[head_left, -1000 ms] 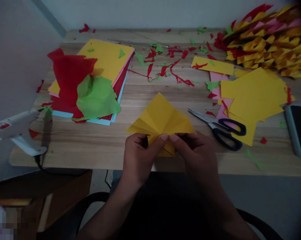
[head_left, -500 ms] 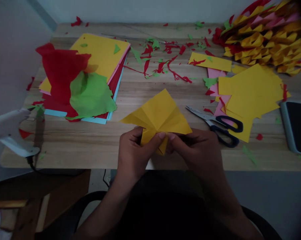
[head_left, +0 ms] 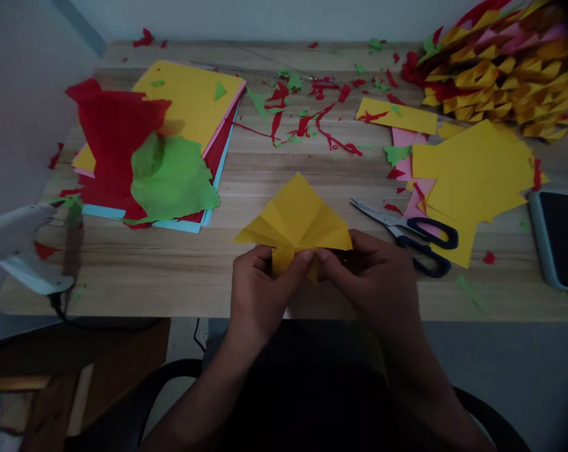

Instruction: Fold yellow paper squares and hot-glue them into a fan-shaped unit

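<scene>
Between my two hands is a creased piece of yellow paper (head_left: 298, 213), its pointed top facing the back of the table and its sides spread out like wings. My left hand (head_left: 260, 295) is closed on its lower left part, thumb pressed near the middle. On the lower right, my right hand (head_left: 376, 270) pinches the same paper, with the two thumb tips almost touching. Fingers behind the paper are hidden. Scissors (head_left: 406, 235) with dark handles lie slightly apart, just right of my right hand.
Left stands a white glue gun (head_left: 24, 245), near stacked coloured sheets (head_left: 190, 94) topped by red (head_left: 119, 138) and green crepe paper (head_left: 175, 179). Right are yellow paper pieces (head_left: 477, 169), a phone (head_left: 560, 238) and a folded-paper construction (head_left: 505, 75). Red and green scraps (head_left: 307, 122) litter the back.
The yellow paper's top has shifted slightly left and lower, and its wings look narrower. My right fingers have moved up along its right edge; both hands still grip it.
</scene>
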Action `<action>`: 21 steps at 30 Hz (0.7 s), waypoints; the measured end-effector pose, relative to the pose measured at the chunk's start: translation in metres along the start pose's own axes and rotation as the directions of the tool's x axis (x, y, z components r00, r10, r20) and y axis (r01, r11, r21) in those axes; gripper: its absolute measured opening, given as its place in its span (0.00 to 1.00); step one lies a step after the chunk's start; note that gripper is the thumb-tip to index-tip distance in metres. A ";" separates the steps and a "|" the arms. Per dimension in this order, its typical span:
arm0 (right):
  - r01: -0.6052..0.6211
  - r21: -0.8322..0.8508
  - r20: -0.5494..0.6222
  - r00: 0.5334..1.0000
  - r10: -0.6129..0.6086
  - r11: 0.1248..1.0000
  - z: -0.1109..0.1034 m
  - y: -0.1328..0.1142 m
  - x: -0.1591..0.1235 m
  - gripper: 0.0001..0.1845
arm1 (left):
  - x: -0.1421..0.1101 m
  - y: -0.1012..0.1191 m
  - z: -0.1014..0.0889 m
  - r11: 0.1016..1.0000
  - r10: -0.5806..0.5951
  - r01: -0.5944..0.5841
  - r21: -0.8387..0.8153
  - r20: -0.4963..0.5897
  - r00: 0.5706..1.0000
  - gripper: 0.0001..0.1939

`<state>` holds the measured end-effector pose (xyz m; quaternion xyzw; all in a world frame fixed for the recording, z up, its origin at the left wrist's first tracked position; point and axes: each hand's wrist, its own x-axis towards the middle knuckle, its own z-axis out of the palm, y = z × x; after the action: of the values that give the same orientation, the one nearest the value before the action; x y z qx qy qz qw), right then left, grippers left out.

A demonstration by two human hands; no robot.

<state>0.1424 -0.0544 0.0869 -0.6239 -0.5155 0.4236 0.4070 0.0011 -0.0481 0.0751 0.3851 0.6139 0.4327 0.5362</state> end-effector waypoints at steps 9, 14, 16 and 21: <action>0.417 -0.359 -0.107 0.871 -0.480 0.835 0.014 0.011 -0.003 0.07 | 0.003 -0.011 0.002 0.997 -0.037 0.034 -0.074 -0.038 0.999 0.09; 0.564 -0.491 -0.021 0.754 -0.657 0.663 0.010 0.023 -0.004 0.12 | 0.005 -0.011 0.003 0.989 -0.080 0.076 -0.127 -0.022 0.997 0.12; 0.604 -0.507 0.044 0.730 -0.682 0.615 0.003 0.028 -0.004 0.16 | 0.006 -0.010 0.002 0.976 -0.102 0.105 -0.193 0.025 0.994 0.11; 0.677 -0.475 0.186 0.702 -0.687 0.563 -0.014 0.042 0.001 0.26 | 0.010 -0.011 -0.001 0.939 -0.137 0.177 -0.294 0.151 0.979 0.10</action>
<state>0.1680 -0.0602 0.0510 -0.4644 -0.8041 0.0747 0.3635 -0.0016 -0.0425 0.0615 0.2741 0.5325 0.4525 0.6608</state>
